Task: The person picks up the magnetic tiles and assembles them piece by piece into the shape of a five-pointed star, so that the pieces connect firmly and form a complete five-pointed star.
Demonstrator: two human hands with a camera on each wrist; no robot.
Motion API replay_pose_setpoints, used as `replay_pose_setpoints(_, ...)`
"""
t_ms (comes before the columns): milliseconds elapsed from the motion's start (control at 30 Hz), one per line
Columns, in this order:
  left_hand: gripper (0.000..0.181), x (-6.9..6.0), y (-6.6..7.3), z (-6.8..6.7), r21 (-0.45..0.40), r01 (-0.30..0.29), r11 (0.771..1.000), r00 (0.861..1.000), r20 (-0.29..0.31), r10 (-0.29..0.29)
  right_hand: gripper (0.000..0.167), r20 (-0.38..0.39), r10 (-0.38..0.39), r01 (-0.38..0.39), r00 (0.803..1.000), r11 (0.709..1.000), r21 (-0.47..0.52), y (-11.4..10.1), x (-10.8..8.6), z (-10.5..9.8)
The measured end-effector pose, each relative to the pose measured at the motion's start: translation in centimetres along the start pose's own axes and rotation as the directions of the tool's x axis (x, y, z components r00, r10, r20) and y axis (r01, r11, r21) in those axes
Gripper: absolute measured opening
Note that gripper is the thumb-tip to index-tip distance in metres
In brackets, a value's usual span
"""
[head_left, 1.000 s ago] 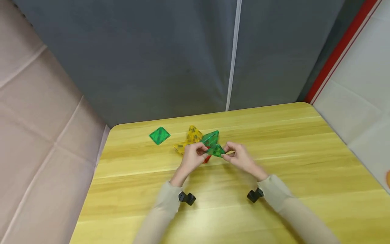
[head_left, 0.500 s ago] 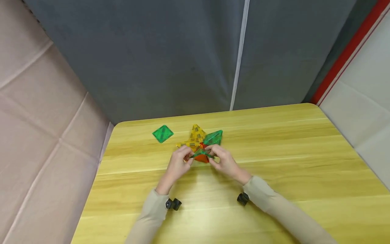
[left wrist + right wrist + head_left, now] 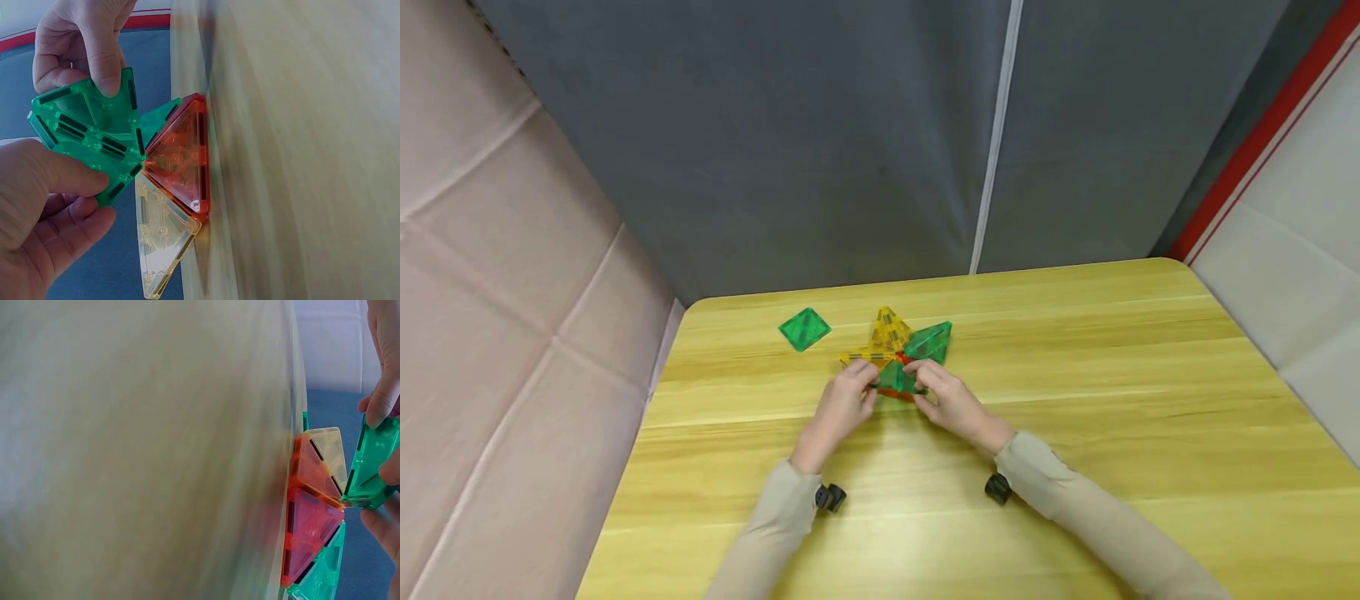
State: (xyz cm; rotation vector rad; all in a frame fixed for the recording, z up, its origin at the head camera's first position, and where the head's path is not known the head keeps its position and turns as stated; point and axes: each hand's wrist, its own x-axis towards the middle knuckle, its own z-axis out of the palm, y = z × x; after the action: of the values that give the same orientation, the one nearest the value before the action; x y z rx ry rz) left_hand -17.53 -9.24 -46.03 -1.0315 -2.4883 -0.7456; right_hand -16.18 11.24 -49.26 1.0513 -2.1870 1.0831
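Between both hands is a pair of joined green magnetic tiles (image 3: pixel 94 134), folded along their shared edge. My left hand (image 3: pixel 838 406) pinches one side and my right hand (image 3: pixel 953 406) the other. The pair sits above red magnetic tiles (image 3: pixel 181 153), one corner at or very near their peak; whether it touches I cannot tell. The red tiles stand tilted together on the table, with yellow tiles (image 3: pixel 889 330) and another green tile piece (image 3: pixel 929 342) spreading out around them like points of a star. My fingers partly cover the yellow tiles at left in the head view.
A loose green diamond shape (image 3: pixel 805 329) lies flat on the wooden table (image 3: pixel 1075 350), left of the build. Behind the table hangs a grey curtain (image 3: pixel 775 150). Pale padded walls stand at left (image 3: pixel 490 292) and right (image 3: pixel 1307 275).
Both hands have moved left with the green tile pair, from right of the red tiles to above them. In the last half second the pair has tilted, showing more of its face.
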Motion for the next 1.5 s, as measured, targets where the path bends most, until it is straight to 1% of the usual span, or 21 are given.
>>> replay_pose_setpoints(133,0.022,0.1,-0.1,0.0,0.022,-0.012,1.000,1.000,-0.015,0.012,0.036,0.009,-0.021,0.022,1.000,0.999,-0.045,0.1,0.0,0.0)
replay_pose_setpoints(200,0.022,0.1,-0.2,0.1,0.031,-0.008,0.999,1.000,-0.009,0.008,0.036,0.008,-0.034,0.034,0.999,0.997,-0.066,0.1,0.1,0.1)
replay_pose_setpoints(300,0.023,0.0,-0.3,0.4,0.038,-0.002,0.999,1.000,0.024,0.001,0.037,0.005,-0.035,0.035,0.999,0.996,-0.078,0.1,0.1,0.2)
replay_pose_setpoints(367,0.022,-0.1,-0.3,0.6,0.047,0.000,0.999,0.998,0.057,-0.002,0.037,0.007,-0.024,0.025,1.000,0.996,-0.083,0.1,0.1,0.3)
replay_pose_setpoints(500,0.022,-0.1,-0.2,1.1,0.071,0.012,0.997,0.993,0.113,-0.020,0.037,0.032,-0.001,0.004,0.999,0.995,-0.101,0.2,0.1,0.6)
replay_pose_setpoints(633,0.022,-0.1,-0.4,1.5,0.117,0.031,0.993,0.988,0.144,-0.048,0.036,0.067,0.013,-0.003,0.998,0.990,-0.138,0.4,0.0,0.9)
replay_pose_setpoints(733,0.020,-0.2,-0.6,1.9,0.166,0.027,0.986,0.984,0.171,-0.056,0.033,0.098,0.031,-0.015,0.995,0.987,-0.161,0.5,-0.1,1.1)
replay_pose_setpoints(800,0.019,-0.2,-0.8,2.1,0.193,0.026,0.981,0.980,0.188,-0.063,0.030,0.119,0.051,-0.032,0.992,0.986,-0.161,0.5,-0.2,1.2)
replay_pose_setpoints(900,0.018,-0.3,-1.0,2.3,0.210,0.052,0.976,0.975,0.200,-0.095,0.027,0.146,0.085,-0.063,0.986,0.987,-0.150,0.4,-0.2,1.1)
replay_pose_setpoints(1033,0.019,-0.4,-1.3,2.2,0.204,0.105,0.973,0.965,0.217,-0.149,0.024,0.179,0.117,-0.093,0.977,0.986,-0.136,0.4,-0.3,1.0)
replay_pose_setpoints(1133,0.018,-0.4,-1.4,2.2,0.198,0.117,0.973,0.960,0.230,-0.162,0.023,0.195,0.130,-0.106,0.972,0.986,-0.128,0.4,-0.3,0.8)
replay_pose_setpoints(1300,0.018,-0.4,-1.6,2.0,0.170,0.129,0.977,0.956,0.239,-0.168,0.021,0.204,0.143,-0.123,0.969,0.986,-0.109,0.5,-0.2,0.7)
replay_pose_setpoints(1400,0.018,-0.6,-1.8,1.7,0.131,0.151,0.980,0.954,0.240,-0.179,0.022,0.189,0.139,-0.126,0.972,0.989,-0.083,0.6,-0.1,0.8)
replay_pose_setpoints(1500,0.015,-1.0,-2.2,1.2,0.077,0.176,0.981,0.960,0.207,-0.189,0.022,0.161,0.136,-0.130,0.978,0.990,-0.047,0.8,0.0,0.8)
